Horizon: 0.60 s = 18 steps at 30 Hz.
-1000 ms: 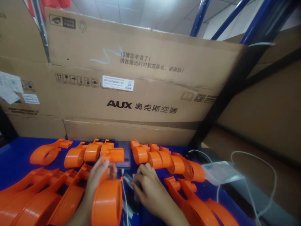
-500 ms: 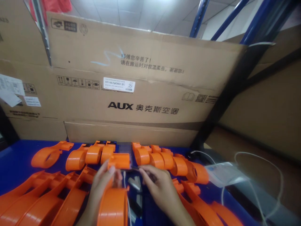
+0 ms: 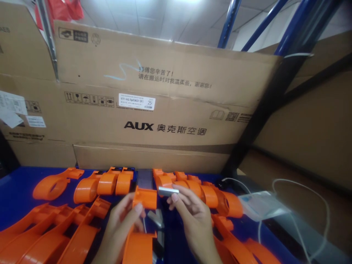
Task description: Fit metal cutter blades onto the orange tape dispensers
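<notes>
Left hand (image 3: 121, 223) is gripping the orange dispenser (image 3: 141, 220); right hand (image 3: 192, 216) is pinching a metal blade (image 3: 168, 191), best kept level beside its head

Warehouse workbench: cartons (image 3: 154, 110), steel racking (image 3: 264, 25)

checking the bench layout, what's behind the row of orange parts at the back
Behind the orange parts stands a large AUX cardboard box, on the blue bench. A dark flat item sits in a gap in the row. What lies behind the box is hidden.
</notes>
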Each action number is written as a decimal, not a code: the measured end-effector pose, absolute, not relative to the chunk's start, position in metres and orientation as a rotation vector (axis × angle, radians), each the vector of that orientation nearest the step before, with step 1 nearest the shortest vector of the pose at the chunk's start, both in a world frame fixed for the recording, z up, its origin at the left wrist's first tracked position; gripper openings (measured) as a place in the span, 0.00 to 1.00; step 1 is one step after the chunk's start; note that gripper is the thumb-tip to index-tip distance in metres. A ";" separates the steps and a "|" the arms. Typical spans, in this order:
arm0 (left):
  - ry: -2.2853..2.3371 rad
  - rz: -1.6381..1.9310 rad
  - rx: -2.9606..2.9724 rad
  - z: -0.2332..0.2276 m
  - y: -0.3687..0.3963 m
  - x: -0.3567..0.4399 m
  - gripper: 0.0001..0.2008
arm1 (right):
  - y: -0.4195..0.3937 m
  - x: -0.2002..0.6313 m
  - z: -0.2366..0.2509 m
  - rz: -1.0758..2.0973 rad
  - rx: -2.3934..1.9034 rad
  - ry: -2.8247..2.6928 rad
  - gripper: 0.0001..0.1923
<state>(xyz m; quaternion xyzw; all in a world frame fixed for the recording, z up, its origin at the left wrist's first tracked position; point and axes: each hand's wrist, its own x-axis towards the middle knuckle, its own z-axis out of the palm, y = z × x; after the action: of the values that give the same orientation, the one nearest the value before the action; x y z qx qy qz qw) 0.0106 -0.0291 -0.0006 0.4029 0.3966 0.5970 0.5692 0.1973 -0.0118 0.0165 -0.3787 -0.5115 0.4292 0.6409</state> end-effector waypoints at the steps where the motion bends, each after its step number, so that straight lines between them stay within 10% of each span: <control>1: 0.940 1.398 0.963 0.000 -0.030 0.011 0.16 | -0.012 0.198 0.016 0.974 -0.874 -1.169 0.15; 18: 0.996 1.340 1.027 0.002 -0.032 0.012 0.18 | -0.014 0.196 0.012 0.942 -0.943 -1.310 0.10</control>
<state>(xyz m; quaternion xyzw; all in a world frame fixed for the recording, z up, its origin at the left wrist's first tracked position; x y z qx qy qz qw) 0.0121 -0.0318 0.0016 0.4351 0.4221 0.5679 0.5568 0.1961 -0.0143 0.0120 -0.4057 -0.5637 0.4053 0.5944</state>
